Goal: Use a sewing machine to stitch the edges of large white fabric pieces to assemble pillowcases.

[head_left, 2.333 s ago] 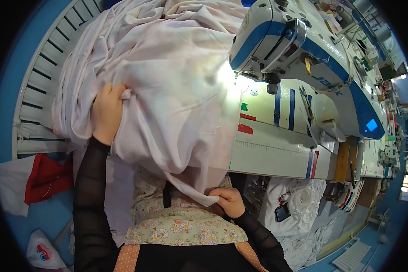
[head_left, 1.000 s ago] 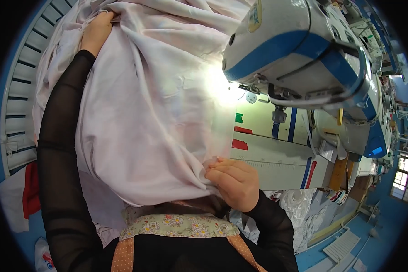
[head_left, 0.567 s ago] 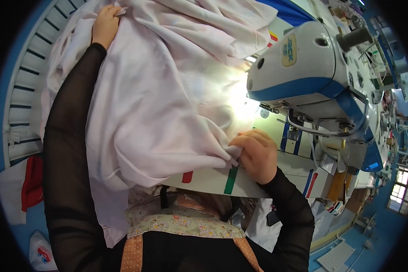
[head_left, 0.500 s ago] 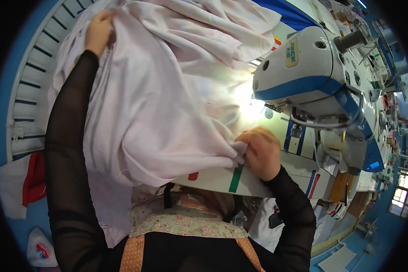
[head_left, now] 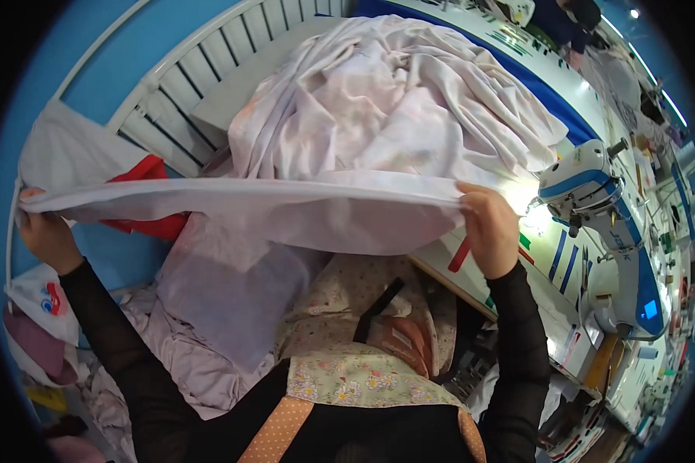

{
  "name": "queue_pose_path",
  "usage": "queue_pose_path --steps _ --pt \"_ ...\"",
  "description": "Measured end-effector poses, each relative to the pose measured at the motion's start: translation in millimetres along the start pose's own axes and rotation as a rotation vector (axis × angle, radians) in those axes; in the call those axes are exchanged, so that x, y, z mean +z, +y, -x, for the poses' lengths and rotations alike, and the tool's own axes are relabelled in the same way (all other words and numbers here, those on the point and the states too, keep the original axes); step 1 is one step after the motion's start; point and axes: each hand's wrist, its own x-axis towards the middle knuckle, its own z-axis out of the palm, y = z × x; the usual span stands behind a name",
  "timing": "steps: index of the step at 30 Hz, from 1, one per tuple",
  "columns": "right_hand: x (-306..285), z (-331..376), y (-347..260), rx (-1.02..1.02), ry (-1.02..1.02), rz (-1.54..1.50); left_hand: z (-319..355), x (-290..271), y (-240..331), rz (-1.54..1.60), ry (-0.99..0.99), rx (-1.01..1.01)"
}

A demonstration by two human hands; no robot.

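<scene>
Both hands point(head_left: 48, 235) point(head_left: 488, 228) pinching white fabric point(head_left: 286, 204)

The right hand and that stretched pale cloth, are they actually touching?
Touching. The head view shows the right hand with its fingers curled over the edge of the pale cloth, pinching it, while the left hand grips the other end.

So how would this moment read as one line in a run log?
left hand: grips fabric edge | right hand: grips same edge | pale pink fabric: stretched taut between hands | sewing machine: right, lamp on

Arms spread wide, left hand point(head_left: 45, 231) seemingly clenched, right hand point(head_left: 488, 225) pinching shut
</scene>
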Motion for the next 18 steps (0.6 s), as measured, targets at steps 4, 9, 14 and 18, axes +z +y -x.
queue_pose_path --steps 4,9,14,18 --pt "18.1 -20.4 -58.8 -0.280 0.025 -0.069 39.8 -38.1 28.5 -0.004 -0.015 0.018" --pt "32.8 -26.4 -92.1 -0.302 0.013 -0.039 90.2 -27.3 26.3 0.862 0.080 -0.540" --pt "27.1 -35.5 -105.1 -0.234 -0.096 -0.124 120.2 -24.8 11.9 1.021 0.057 -0.524" --pt "30.9 -39.4 -100.9 -0.206 -0.209 -0.209 147.1 -25.0 12.5 1.134 0.098 -0.605"
